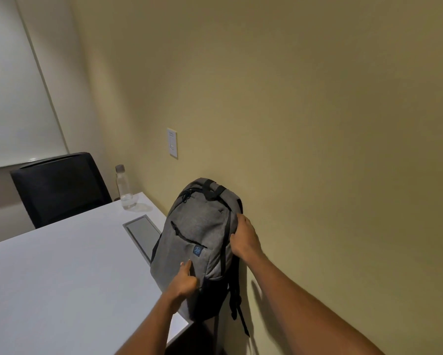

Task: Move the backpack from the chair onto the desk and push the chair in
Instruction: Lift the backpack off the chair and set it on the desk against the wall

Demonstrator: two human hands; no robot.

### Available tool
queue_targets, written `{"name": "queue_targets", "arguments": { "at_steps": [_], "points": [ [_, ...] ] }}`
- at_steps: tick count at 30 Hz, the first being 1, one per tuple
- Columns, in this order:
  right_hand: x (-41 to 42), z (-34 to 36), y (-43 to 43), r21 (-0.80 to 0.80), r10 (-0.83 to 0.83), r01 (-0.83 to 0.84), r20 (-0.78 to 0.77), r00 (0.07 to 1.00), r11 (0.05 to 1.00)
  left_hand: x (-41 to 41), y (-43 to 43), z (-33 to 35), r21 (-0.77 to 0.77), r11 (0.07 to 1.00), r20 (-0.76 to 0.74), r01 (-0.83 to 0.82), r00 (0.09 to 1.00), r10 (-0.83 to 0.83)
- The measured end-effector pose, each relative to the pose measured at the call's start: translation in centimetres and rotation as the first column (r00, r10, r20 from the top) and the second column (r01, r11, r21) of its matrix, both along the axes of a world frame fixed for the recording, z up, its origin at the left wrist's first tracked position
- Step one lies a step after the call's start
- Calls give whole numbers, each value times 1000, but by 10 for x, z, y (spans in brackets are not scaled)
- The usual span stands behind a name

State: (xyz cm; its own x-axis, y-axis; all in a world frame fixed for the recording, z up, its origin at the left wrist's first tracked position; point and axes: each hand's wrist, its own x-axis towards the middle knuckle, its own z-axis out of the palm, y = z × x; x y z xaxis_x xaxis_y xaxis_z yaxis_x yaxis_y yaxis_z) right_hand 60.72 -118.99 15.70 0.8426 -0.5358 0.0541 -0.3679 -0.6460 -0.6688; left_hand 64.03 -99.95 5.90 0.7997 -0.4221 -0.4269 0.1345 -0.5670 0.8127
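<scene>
A grey backpack (200, 234) with a black base and straps stands upright on the right edge of the white desk (61, 272), leaning against the beige wall. My left hand (184, 280) presses on its lower front, fingers partly curled. My right hand (244, 237) grips its right side near the top, fingers wrapped round the edge. One black strap hangs down past the desk corner. A black mesh chair (59, 188) stands at the far end of the desk. The chair that the backpack came from is out of view.
A clear plastic bottle (124, 188) stands at the desk's far right corner. A grey cable hatch (143, 234) is set into the desk just left of the backpack. A white wall switch plate (172, 142) is above. A whiteboard (15, 85) fills the far left wall.
</scene>
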Motion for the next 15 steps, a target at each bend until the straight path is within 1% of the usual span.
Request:
{"name": "queue_targets", "arguments": {
  "at_steps": [3,5,7,11,13,15],
  "points": [
    [-20,8,1,-64,38,-39,-3,999,997,-17,9,12,29,999,15,21,1000,-21],
    [-31,11,3,-124,57,-57,1,998,991,-28,13,19,21,1000,8,15,1000,-15],
    [-54,19,14,-166,67,-67,-6,998,984,-49,25,33,17,1000,9,7,1000,-7],
    [-89,21,32,-236,64,-69,-26,998,969,-76,46,41,27,1000,45,5,999,-6],
    [-110,18,43,-250,48,-51,-21,999,967,-97,62,45,31,1000,106,-5,994,2],
    [-137,15,59,-266,17,-25,-33,999,964,-124,80,48,47,998,221,-29,975,18]
  ]
}}
